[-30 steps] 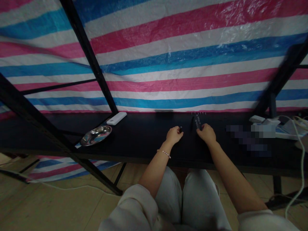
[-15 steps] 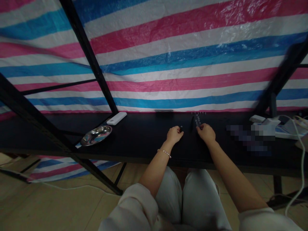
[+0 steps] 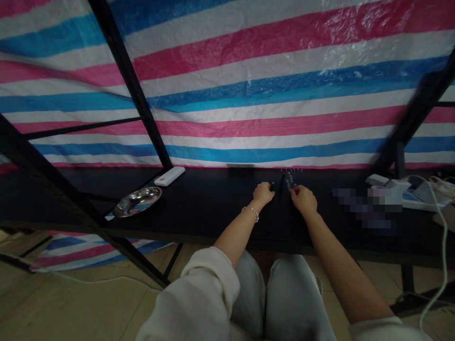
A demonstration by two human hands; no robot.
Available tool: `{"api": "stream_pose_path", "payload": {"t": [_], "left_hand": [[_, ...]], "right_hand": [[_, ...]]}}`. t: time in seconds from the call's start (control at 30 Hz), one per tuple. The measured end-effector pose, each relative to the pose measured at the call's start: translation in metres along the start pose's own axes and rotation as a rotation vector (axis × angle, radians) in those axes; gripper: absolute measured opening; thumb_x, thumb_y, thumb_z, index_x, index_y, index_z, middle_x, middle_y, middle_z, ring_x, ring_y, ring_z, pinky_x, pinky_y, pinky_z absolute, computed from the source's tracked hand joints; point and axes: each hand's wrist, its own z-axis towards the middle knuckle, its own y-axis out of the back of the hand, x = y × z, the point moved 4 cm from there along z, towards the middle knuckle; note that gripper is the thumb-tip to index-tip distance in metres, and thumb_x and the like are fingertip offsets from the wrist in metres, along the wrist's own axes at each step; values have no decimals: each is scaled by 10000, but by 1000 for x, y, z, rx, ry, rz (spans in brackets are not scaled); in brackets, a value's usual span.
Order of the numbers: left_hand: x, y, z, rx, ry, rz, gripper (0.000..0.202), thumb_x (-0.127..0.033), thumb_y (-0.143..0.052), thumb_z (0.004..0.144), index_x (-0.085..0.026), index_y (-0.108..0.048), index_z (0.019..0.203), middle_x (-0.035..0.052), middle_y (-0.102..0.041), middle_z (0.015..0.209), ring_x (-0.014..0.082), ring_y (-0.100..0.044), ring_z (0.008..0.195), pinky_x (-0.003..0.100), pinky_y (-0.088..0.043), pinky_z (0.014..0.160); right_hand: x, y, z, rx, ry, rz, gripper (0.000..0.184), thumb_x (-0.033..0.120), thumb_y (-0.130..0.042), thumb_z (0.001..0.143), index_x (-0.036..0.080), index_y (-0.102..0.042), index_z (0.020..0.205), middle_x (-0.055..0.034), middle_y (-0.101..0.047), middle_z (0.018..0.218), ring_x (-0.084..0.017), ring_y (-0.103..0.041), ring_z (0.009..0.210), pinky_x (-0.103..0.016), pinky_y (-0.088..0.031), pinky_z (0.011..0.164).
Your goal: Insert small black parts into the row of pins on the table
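Over the middle of the black table (image 3: 209,203), my left hand (image 3: 263,194) is closed, fingers curled round a small dark object (image 3: 272,185) whose tip pokes out; its kind is too small to tell. My right hand (image 3: 304,200) pinches the near end of a clear, knobbly strip (image 3: 289,180) that looks like a row of small round pieces. Between both hands lies or stands a thin dark stick (image 3: 282,183). Beyond it, several tiny pale pegs (image 3: 292,170) stand in a line near the back edge.
On the left are a shiny metal dish (image 3: 138,202) and a white oblong device (image 3: 169,176). A power strip (image 3: 419,201) with plugs and a white cable (image 3: 444,251) occupies the right, beside a blurred-out patch. Black frame posts (image 3: 131,85) and striped sheeting (image 3: 266,99) rise behind.
My left hand has moved slightly right, closer to the dark stick, with the small dark object still in its fingers. My right hand stays at the strip. The view has shifted a little.
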Motion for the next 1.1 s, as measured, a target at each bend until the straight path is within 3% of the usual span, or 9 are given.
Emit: {"api": "stream_pose_path", "payload": {"t": [0.33, 0.47, 0.63, 0.8, 0.97, 1.1], "left_hand": [[1, -7, 13, 141, 68, -7, 119, -221, -617, 650, -126, -641, 717, 78, -660, 686, 149, -621, 620, 195, -437, 551], [6, 0, 4, 95, 59, -33, 167, -244, -654, 629, -132, -617, 747, 78, -655, 726, 162, -616, 627, 219, -431, 556], [-3, 17, -20, -98, -106, 67, 131, -286, -565, 739, -179, -590, 810, 79, -641, 846, 198, -601, 806, 273, -439, 693], [-25, 15, -42, -60, -354, 196, 277, -261, -448, 825, -211, -515, 1089, 83, -622, 984, 205, -592, 892, 299, -427, 781], [-35, 2, -41, 27, -340, 288, 486, -217, -420, 835, -189, -326, 1311, 143, -615, 1006, 255, -599, 918, 353, -436, 789], [-36, -7, -35, 52, -299, 273, 429, -152, -406, 830, -156, -392, 1259, 171, -612, 979, 276, -596, 930, 378, -439, 783]], "right_hand": [[0, 3, -4, -3, -11, 28, 256, 353, -457, 799, 180, -604, 917, -102, -633, 929, -225, -604, 854, -295, -428, 681], [0, 4, -5, -4, -11, 39, 259, 360, -464, 787, 177, -616, 890, -111, -639, 890, -231, -611, 824, -306, -434, 664], [1, 7, -6, -56, -10, 44, 271, 339, -447, 794, 161, -619, 904, -126, -644, 892, -239, -616, 822, -316, -436, 680], [2, 8, -6, -96, -21, 41, 274, 325, -428, 811, 157, -609, 930, -128, -647, 890, -241, -617, 834, -323, -434, 701], [2, 9, -6, -115, -15, 40, 266, 337, -439, 807, 160, -605, 915, -114, -651, 879, -254, -616, 841, -324, -427, 699], [3, 11, -7, -142, -6, 66, 276, 344, -435, 804, 154, -608, 906, -115, -650, 884, -251, -613, 836, -313, -419, 688]]}}
